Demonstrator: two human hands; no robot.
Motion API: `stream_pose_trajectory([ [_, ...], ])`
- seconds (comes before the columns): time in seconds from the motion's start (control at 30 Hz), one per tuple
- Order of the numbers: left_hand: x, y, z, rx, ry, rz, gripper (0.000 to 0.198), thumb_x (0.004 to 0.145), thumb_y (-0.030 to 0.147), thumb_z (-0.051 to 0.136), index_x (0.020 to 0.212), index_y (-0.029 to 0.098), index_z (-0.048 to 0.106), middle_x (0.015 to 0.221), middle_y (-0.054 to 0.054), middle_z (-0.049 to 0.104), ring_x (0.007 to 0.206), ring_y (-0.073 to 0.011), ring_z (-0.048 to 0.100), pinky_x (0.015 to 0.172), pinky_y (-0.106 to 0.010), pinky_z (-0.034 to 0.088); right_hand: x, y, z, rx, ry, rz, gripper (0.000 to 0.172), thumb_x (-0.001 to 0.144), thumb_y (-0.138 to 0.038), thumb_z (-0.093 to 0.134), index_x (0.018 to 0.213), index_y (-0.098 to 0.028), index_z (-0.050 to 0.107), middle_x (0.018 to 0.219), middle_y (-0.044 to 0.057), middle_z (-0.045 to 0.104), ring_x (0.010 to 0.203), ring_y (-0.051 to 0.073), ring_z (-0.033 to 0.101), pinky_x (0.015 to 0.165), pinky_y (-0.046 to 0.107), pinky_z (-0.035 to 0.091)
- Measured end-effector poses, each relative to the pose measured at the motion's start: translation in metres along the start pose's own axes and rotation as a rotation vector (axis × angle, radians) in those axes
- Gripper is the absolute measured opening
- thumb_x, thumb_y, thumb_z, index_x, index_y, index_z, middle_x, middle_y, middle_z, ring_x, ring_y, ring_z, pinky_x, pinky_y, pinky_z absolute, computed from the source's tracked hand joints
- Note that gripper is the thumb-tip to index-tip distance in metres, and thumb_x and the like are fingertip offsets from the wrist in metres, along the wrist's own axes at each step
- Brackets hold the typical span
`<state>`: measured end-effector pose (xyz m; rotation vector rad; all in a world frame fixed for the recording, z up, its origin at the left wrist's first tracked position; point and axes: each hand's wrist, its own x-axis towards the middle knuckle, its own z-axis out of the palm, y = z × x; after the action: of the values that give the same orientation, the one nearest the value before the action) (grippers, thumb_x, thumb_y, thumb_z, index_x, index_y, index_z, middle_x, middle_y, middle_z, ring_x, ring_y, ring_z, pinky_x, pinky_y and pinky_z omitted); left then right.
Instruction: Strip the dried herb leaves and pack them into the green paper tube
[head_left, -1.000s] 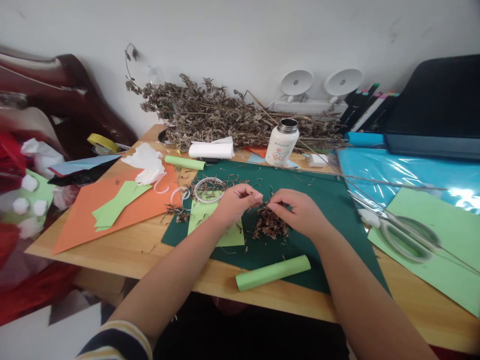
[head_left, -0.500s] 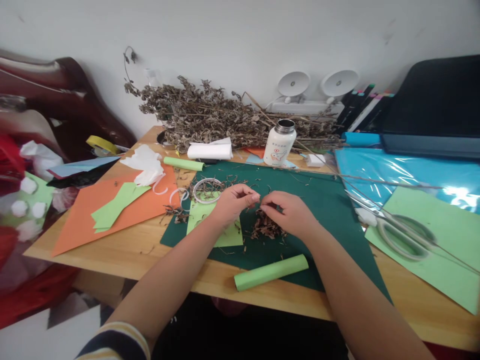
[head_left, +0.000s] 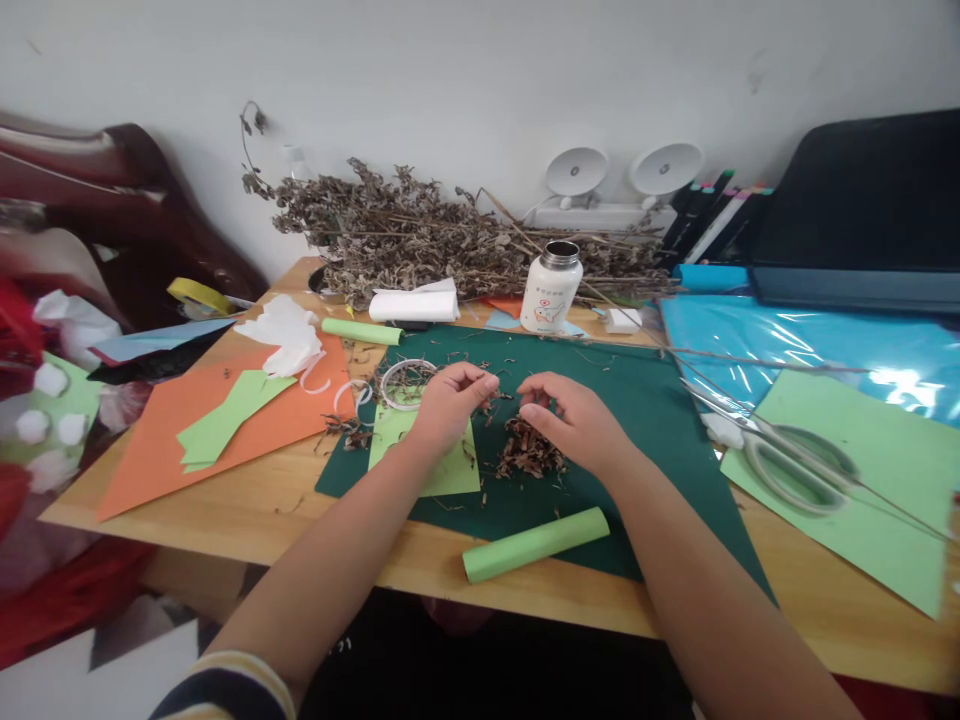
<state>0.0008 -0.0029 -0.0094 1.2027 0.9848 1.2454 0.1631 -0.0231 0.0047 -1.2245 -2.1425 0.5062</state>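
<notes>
My left hand [head_left: 454, 405] hovers over the green cutting mat [head_left: 637, 400] with thumb and forefinger pinched together; what is between them is too small to make out. To its right my right hand [head_left: 574, 415] curves above a heap of crumbled dry leaves [head_left: 531, 448], its thumb apart from the bent fingers and nothing visible between them. Under my left wrist lies a light green paper sheet [head_left: 450, 478] with scattered stem bits. A white tape ring [head_left: 386, 385] rests at its upper edge among dry stalks. Closer to me is a rolled green paper tube [head_left: 536, 545].
Dried plant branches [head_left: 420, 235] line the wall behind an open white bottle [head_left: 553, 290] and a white roll [head_left: 414, 305]. Scissors [head_left: 799, 465] lie on green paper at right. Orange paper [head_left: 157, 455] with green strips and crumpled white tissue [head_left: 281, 335] occupies the left.
My hands have drawn slightly apart, the left one moving left. The right thumb has separated from its fingers. The whole view has shifted a little.
</notes>
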Motion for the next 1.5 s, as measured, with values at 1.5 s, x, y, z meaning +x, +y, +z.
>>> stream_pose_trajectory([
  [1.5, -0.012, 0.014, 0.000, 0.559, -0.312, 0.262, 0.011, 0.069, 0.026, 0.053, 0.065, 0.016, 0.056, 0.066, -0.002, 0.056, 0.061, -0.0111, 0.049, 0.056, -0.022, 0.038, -0.001, -0.003, 0.000, -0.209, -0.007, -0.241, 0.024, 0.078, -0.021, 0.039, 0.056, -0.018, 0.049, 0.055, 0.001, 0.052, 0.057, 0.012, 0.045, 0.054, 0.022, 0.033],
])
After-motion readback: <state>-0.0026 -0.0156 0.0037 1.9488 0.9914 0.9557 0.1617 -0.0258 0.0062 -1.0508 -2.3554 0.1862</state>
